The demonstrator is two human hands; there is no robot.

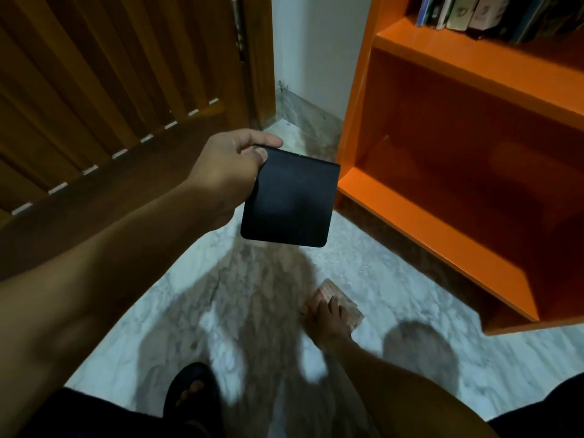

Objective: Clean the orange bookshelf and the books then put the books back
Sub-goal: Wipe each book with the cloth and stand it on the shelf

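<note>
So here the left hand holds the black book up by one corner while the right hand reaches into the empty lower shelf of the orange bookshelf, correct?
Not quite. In the head view the right hand is down on the marble floor, on a pinkish book, not in the shelf. The rest stands: the left hand pinches the black book by a corner, and the lower shelf of the orange bookshelf is empty.

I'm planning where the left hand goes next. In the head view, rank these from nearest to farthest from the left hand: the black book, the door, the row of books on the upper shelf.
1. Black book: pinched at its corner by the left hand.
2. Door: just behind the hand, on the left.
3. Row of books: far upper right, standing on the orange bookshelf.
</note>
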